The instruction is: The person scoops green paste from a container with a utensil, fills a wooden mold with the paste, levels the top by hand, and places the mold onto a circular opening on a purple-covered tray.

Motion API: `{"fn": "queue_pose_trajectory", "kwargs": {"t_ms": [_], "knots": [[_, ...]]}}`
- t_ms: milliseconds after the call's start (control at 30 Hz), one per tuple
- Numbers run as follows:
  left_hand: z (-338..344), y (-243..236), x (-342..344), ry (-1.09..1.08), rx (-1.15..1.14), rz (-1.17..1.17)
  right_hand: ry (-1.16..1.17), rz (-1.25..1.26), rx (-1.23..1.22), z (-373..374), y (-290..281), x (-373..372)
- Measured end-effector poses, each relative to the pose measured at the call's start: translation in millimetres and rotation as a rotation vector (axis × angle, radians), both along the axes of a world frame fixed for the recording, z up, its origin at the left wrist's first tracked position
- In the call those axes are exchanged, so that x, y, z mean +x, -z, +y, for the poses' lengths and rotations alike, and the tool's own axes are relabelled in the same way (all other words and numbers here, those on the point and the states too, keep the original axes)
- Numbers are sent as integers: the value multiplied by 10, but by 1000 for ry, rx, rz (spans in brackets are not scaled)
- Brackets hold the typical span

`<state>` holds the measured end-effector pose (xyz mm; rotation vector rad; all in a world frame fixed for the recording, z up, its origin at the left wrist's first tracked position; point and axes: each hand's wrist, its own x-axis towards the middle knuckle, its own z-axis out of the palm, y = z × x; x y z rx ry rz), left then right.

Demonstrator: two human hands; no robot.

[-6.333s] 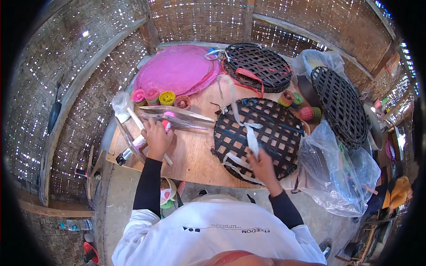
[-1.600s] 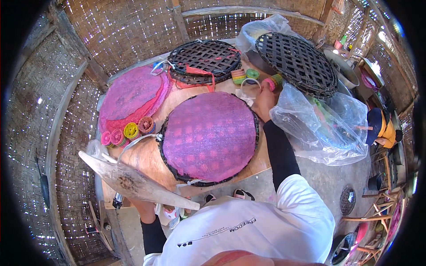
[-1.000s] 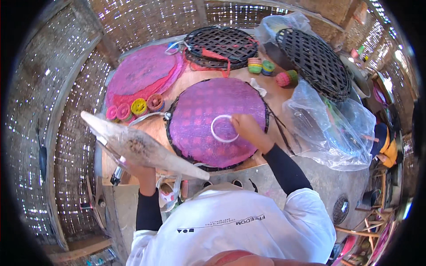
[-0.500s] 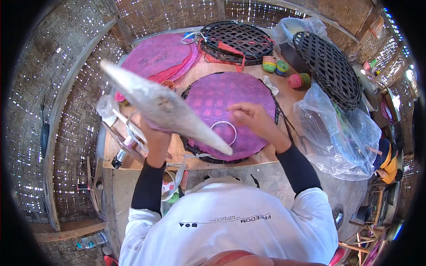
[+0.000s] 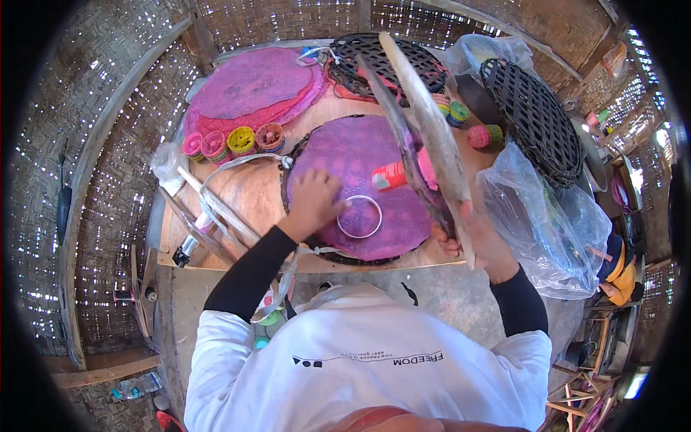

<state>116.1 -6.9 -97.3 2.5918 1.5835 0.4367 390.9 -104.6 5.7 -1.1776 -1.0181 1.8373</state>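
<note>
A round purple sheet (image 5: 403, 230) lies flat on a dark round woven tray (image 5: 381, 261) in the middle of the table. On the sheet rests a thin white ring (image 5: 381, 217). My left hand (image 5: 314, 200) is over the sheet's left part, fingers spread and holding nothing, its thumb side close to the ring. At the right, my right hand (image 5: 484, 241) grips a wooden tool (image 5: 432, 119) made of two long pointed bars, pale and dark, held tilted upright. Between and beside the bars show a pink piece (image 5: 427, 170) and a red can-like cylinder (image 5: 389, 176).
Stacked pink and purple sheets (image 5: 252, 83) lie at the back left, with small coloured woven cups (image 5: 242, 140) before them. Black woven trays (image 5: 533, 115) lean at the back right beside clear plastic bags (image 5: 529, 216). Wooden sticks (image 5: 216, 205) stand at the table's left edge.
The wooden tool has passed from my left hand to my right and swung from the left side to the right. My left hand has come down over the purple sheet.
</note>
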Motion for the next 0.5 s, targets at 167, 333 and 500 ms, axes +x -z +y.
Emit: {"fn": "queue_pose_trajectory", "kwargs": {"t_ms": [167,333,500], "knots": [[-52,193,90,67,-70,100,-144,83,4,-13,228,97],[-30,99,-137,54,-51,16,-123,46,-28,-27,205,-27],[3,-439,-312,-41,20,-434,-57,-25,-44,94,222,-128]]}}
